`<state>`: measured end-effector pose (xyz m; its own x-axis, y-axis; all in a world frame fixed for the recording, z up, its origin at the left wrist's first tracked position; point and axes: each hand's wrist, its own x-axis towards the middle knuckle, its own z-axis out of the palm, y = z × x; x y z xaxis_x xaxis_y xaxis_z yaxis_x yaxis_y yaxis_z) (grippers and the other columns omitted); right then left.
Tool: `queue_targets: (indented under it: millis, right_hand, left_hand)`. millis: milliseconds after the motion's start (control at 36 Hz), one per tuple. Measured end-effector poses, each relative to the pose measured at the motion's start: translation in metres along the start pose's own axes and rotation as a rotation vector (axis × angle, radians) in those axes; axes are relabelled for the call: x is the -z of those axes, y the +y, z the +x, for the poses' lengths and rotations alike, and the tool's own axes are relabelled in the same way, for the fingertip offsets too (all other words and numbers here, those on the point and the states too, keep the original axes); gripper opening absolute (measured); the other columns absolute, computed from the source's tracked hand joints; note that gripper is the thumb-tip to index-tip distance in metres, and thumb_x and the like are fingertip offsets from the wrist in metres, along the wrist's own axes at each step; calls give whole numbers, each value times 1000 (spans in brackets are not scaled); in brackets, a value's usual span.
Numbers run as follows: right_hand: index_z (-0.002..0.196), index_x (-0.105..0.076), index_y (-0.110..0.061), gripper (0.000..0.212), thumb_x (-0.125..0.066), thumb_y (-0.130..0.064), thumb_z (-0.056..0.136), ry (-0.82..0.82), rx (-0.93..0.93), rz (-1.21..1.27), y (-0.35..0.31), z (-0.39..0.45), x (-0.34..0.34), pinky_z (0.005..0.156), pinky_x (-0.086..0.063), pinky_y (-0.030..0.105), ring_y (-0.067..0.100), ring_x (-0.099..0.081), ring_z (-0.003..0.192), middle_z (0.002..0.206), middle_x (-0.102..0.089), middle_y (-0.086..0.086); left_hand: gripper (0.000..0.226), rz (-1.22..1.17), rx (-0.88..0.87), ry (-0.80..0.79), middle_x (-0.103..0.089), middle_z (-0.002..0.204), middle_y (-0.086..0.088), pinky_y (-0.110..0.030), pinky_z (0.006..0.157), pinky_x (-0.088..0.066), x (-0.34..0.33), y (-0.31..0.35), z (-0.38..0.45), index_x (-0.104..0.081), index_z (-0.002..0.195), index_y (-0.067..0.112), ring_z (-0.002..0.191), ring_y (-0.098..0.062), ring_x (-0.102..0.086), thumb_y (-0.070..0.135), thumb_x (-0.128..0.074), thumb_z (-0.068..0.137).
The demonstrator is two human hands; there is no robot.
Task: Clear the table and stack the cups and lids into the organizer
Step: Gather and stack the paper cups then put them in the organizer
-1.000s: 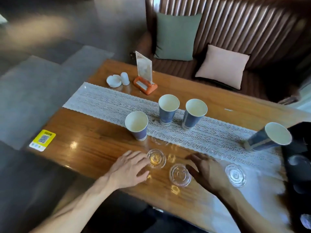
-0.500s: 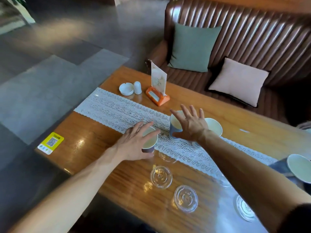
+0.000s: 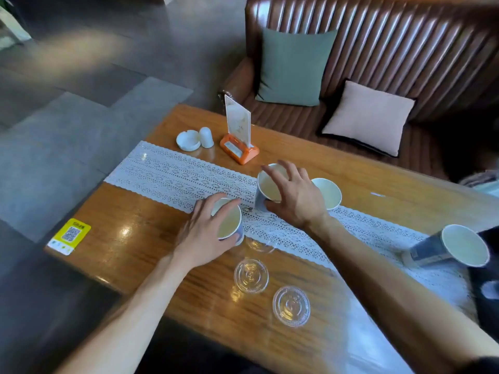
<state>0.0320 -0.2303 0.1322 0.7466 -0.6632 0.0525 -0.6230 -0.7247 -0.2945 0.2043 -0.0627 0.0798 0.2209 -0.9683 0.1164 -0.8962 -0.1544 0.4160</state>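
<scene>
Both hands have closed on cups since half a second ago: the left hand (image 3: pixel 204 233) now wraps its fingers round the nearest paper cup (image 3: pixel 229 222), and the right hand (image 3: pixel 293 195) grips the rim and side of a second paper cup (image 3: pixel 266 184), which now tilts toward the left. They stand on a glossy wooden table (image 3: pixel 129 238) crossed by a white lace runner (image 3: pixel 175 176), with a brown ribbed leather sofa (image 3: pixel 405 49) beyond and grey floor tiles to the left. All the cups are navy outside and pale inside, and empty. A third cup (image 3: pixel 328 194) stands just behind the right hand, partly hidden by it; a fourth (image 3: pixel 448 248) lies on its side near the right edge. Two clear plastic lids (image 3: pixel 251 276) lie flat on the bare wood near the person, and another lid (image 3: pixel 259 244) at the runner's edge is faint and hard to make out. A dark object (image 3: pixel 486 279) at the right border is cut off.
</scene>
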Motion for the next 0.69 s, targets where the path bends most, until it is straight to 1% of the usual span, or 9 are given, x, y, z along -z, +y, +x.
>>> queue_targets:
  millis: [111, 194, 278, 333, 389, 417, 472, 556, 694]
  right_hand:
    - [147, -43, -34, 75, -67, -43, 77, 139, -59, 111, 3, -58, 17, 77, -55, 46, 38, -49, 116, 149, -44, 10]
    - [146, -44, -36, 73, -57, -50, 76, 198, -141, 192, 14, -113, 21, 83, -54, 47, 36, -45, 121, 149, -43, 8]
    - [146, -44, -37, 77, -60, -50, 72, 222, -287, 265, 32, -171, 16, 89, -52, 48, 34, -44, 126, 149, -41, 6]
    - [145, -45, -36, 79, -72, -42, 70, 236, -371, 287, 44, -206, 8, 95, -49, 49, 34, -43, 124, 146, -42, 7]
    - [143, -48, -35, 83, -83, -31, 68, 232, -457, 279, 54, -236, -2, 94, -49, 50, 35, -43, 121, 144, -44, 9]
    - [143, -49, -35, 82, -84, -32, 68, 226, -491, 269, 58, -250, -7, 91, -50, 50, 35, -44, 121, 144, -45, 9]
    - [142, -50, -35, 76, -77, -43, 70, 214, -532, 245, 63, -270, -16, 85, -54, 48, 34, -44, 121, 144, -46, 7]
    - [143, -48, -37, 78, -76, -46, 70, 168, -538, 214, 72, -289, -29, 84, -58, 50, 33, -44, 123, 145, -46, 7]
    - [144, -43, -39, 82, -76, -51, 71, 123, -468, 120, 82, -298, -41, 91, -54, 50, 34, -47, 120, 149, -41, 3]
  left_hand:
    - [73, -179, 10, 99, -36, 144, 6, -35, 102, -39, -6, 22, -18, -45, 143, 31, 128, -22, -38, 50, -61, 75]
    - [70, -342, 33, 93, -40, 140, 2, -38, 110, -35, -14, 41, -29, -50, 141, 27, 132, -21, -40, 46, -63, 75]
    - [67, -495, 53, 60, -42, 135, 3, -33, 110, -35, -21, 63, -38, -46, 139, 33, 131, -16, -43, 47, -63, 76]
    - [67, -536, 45, 40, -44, 133, 1, -29, 110, -34, -27, 77, -42, -45, 139, 32, 130, -14, -44, 47, -63, 76]
    - [68, -569, 27, 23, -45, 132, -1, -24, 111, -32, -32, 91, -43, -48, 139, 27, 130, -13, -44, 46, -64, 76]
    - [68, -586, 19, 15, -45, 132, -1, -21, 111, -31, -35, 98, -44, -49, 139, 25, 131, -12, -43, 45, -65, 76]
    - [67, -602, -4, 4, -45, 132, -1, -16, 110, -29, -39, 112, -44, -50, 138, 24, 131, -12, -43, 45, -65, 77]
    - [66, -598, -60, -5, -45, 133, 0, -21, 111, -30, -44, 130, -44, -49, 139, 24, 132, -12, -42, 46, -66, 79]
    - [67, -542, -124, -20, -45, 133, -2, -30, 113, -33, -41, 158, -42, -52, 140, 17, 132, -15, -43, 44, -66, 80]
